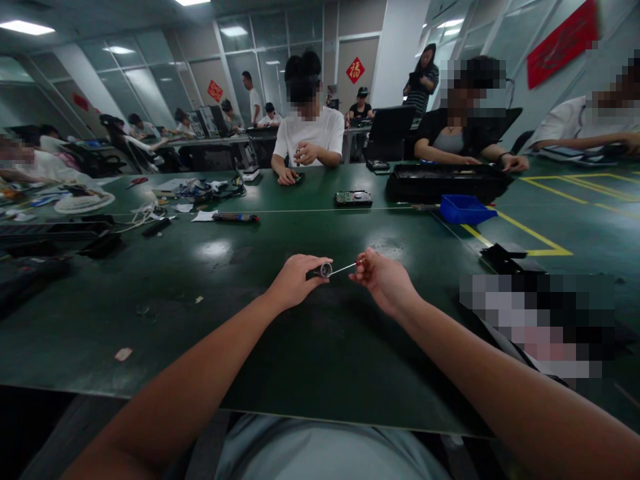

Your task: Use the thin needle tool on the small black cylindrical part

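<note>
My left hand (296,280) is closed around a small dark part with a round, silvery ring-shaped end (326,270) that faces right. In my right hand (383,279) is a thin screwdriver (343,269), gripped by its red handle between thumb and fingers. Its metal shaft slants down to the left, and the tip meets or nearly meets the ring; whether it touches I cannot tell. Both hands are held just above the green table (310,347), in front of my body. My left fingers hide most of the dark part.
Across the table a person in white (310,137) handles a small item. A hard drive (353,198), a blue bin (465,210) and a long black housing (445,181) lie ahead. An electric screwdriver (235,217), cables (210,189) and a white fan grille (84,201) lie left.
</note>
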`<state>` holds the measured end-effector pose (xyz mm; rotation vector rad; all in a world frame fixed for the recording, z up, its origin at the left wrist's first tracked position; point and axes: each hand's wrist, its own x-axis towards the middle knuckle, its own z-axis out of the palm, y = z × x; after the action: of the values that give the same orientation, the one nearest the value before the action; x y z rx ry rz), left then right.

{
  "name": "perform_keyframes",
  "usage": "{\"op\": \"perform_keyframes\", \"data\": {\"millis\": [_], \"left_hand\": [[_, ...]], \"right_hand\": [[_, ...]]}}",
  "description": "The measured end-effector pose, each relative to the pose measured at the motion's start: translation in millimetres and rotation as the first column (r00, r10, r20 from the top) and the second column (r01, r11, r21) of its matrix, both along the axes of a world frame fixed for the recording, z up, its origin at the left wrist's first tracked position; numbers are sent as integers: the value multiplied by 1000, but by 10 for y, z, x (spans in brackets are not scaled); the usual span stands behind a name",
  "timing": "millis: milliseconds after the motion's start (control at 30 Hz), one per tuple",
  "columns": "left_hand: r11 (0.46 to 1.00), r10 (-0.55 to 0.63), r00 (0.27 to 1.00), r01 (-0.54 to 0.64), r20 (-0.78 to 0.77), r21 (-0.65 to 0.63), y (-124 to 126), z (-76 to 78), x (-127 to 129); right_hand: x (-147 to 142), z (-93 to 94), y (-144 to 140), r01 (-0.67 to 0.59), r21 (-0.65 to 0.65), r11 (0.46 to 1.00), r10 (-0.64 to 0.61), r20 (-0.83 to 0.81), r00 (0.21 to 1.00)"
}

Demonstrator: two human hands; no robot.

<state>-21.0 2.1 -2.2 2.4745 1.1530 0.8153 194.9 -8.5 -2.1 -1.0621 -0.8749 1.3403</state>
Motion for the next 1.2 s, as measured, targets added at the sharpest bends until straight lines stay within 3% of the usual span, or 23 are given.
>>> {"op": "perform_keyframes", "data": {"millis": [133,233,400,733,1000,1200], "left_hand": [[1000,21,1000,-21,-16,-9,16,-45,3],[998,56,998,-56,-8,-18,15,-50,0],[998,56,998,-57,-13,-30,-2,-22,-2],[998,53,999,-54,-5,-38,-19,-8,8],[998,53,999,-53,-1,-25,-17,-24,-9],[999,52,999,-52,6,-15,0,-48,-16]], "right_hand": [[3,-14,-5,118,182,976,-147,157,977],[2,-14,-23,79,286,955,-157,260,953],[12,-13,-54,30,351,936,-167,366,916],[7,51,-92,33,335,942,-188,442,877],[18,195,-198,42,353,935,-287,679,675],[24,166,-193,-4,429,903,-331,702,631]]}}
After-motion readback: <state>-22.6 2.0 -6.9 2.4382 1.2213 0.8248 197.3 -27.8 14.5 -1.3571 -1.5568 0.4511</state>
